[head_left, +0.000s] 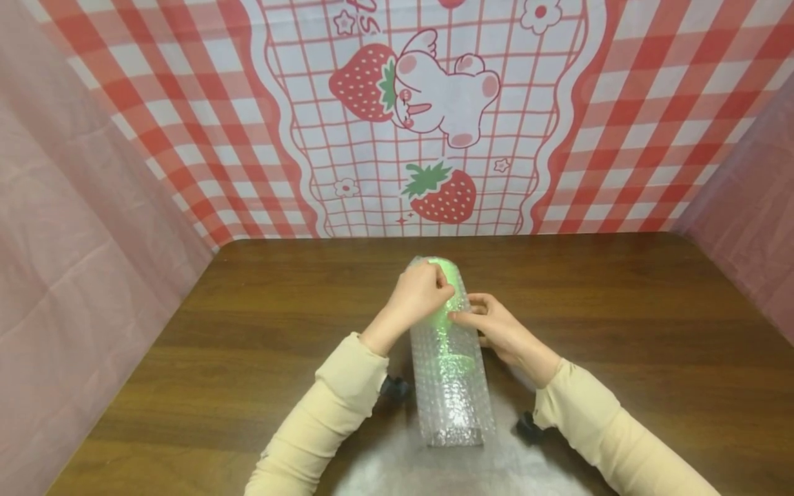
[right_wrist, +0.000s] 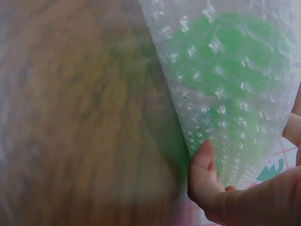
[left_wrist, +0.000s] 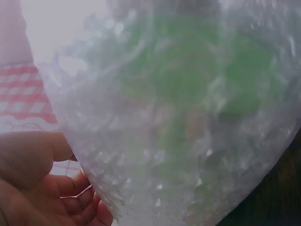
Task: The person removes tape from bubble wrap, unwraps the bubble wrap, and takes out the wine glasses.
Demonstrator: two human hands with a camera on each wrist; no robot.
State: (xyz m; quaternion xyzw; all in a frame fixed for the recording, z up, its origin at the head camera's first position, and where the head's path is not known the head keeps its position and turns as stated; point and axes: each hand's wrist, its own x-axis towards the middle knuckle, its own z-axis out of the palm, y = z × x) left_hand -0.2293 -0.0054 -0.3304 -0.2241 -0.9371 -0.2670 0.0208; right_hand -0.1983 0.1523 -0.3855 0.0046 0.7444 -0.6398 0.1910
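A green object (head_left: 456, 364) with a round, disc-like end and a narrower stem shows through a roll of clear bubble wrap (head_left: 455, 410). Its exact kind is blurred by the bubbles. The wrapped roll stands upright or leans above the table; which, I cannot tell. My left hand (head_left: 424, 293) pinches the wrap near its upper end, fingers curled. Lower on the right side, my right hand (head_left: 505, 331) holds the roll, thumb in front and fingers behind. In the right wrist view the thumb (right_wrist: 203, 162) presses on the bubble wrap's surface (right_wrist: 225, 127).
Brown wooden table (head_left: 248, 344) lies beneath, with a shiny clear sheet (head_left: 397, 475) at its near edge. A red-and-white checked cloth (head_left: 211, 138) with strawberries hangs behind. Pink curtains (head_left: 80, 241) flank the sides. Dark wrist devices (head_left: 528, 428) sit under both forearms.
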